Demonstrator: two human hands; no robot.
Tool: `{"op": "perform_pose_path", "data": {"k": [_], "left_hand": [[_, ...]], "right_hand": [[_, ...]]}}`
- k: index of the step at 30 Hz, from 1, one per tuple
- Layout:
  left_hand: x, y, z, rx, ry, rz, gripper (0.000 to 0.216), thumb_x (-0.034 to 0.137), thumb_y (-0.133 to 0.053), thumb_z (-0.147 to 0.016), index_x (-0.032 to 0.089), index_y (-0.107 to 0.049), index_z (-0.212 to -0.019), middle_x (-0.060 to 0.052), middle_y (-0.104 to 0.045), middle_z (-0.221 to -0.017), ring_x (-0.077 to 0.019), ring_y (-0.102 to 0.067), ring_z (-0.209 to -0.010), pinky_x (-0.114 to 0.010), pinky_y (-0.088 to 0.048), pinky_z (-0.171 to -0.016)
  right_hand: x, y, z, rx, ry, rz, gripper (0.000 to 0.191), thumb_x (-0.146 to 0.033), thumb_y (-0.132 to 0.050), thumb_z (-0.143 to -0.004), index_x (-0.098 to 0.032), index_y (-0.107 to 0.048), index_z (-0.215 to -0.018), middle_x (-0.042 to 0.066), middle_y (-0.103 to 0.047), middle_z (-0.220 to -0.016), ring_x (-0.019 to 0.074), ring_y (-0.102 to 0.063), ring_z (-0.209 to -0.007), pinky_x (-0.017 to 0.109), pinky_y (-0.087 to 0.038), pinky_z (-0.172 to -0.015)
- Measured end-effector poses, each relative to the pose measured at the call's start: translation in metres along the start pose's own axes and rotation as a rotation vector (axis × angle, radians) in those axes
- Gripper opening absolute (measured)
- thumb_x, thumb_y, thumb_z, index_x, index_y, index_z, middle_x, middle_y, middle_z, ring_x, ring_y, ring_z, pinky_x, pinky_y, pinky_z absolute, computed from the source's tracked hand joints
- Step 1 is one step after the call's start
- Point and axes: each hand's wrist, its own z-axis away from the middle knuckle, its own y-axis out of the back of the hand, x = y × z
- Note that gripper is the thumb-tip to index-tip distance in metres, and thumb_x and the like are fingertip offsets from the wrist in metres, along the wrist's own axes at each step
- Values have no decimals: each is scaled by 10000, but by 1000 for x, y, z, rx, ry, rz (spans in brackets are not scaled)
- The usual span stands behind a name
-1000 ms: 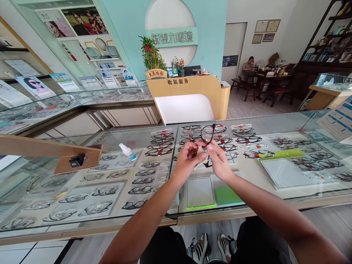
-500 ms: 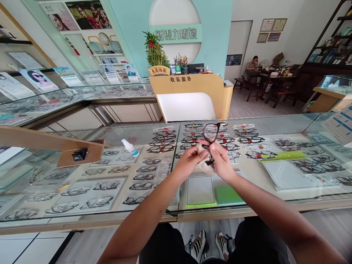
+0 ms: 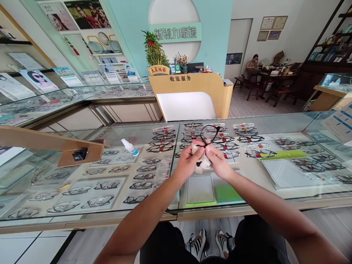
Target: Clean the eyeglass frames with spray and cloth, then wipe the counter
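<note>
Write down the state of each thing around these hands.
Glasses: held up, upper lens bare, lower part mostly covered
Cloth: crumpled against the glasses
Left hand: closed on the cloth
Right hand: pinching the glasses
Spray bottle: standing on the counter
Displayed glasses: in rows under the counter's glass

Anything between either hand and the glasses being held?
Yes: a pale cloth, bunched between the left hand and the black-framed eyeglasses. Nothing visible separates the right hand from the frame.
</note>
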Motion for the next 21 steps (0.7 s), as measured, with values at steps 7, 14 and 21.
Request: {"op": "perform_pose_path", "data": {"k": [7,14,21], "left_hand": [[-3,2,-3,-2,101,81,627,763,-857,-771,177,-637,-751,50,-511,-641,-83,-410,-592,-244,-347,-594],[3,2,-4,17,247,319,621,666,-975,-637,193,-786,-994,-29,-776,-904,-204,-705,-867,-318,-541,-830],[12,3,-3,-69,138,130,581,588,-972,-708,189,-759,-1073,-6,-752,-874,-156,-671,-792,-276,-516,-761]], "right_hand": [[-2,5,-3,45,-13,10,550,-704,-521,-1074,-327,-820,-1341,50,-743,-1444,298,-596,-1448,487,-368,-1326],[0,13,-4,71,-85,-116,527,-658,-549,-1081,-306,-803,-1379,60,-776,-1379,296,-603,-1462,491,-384,-1320],[-4,16,-3,47,4,87,543,-659,-499,-1102,-321,-788,-1413,66,-713,-1510,288,-585,-1466,492,-357,-1326]]}}
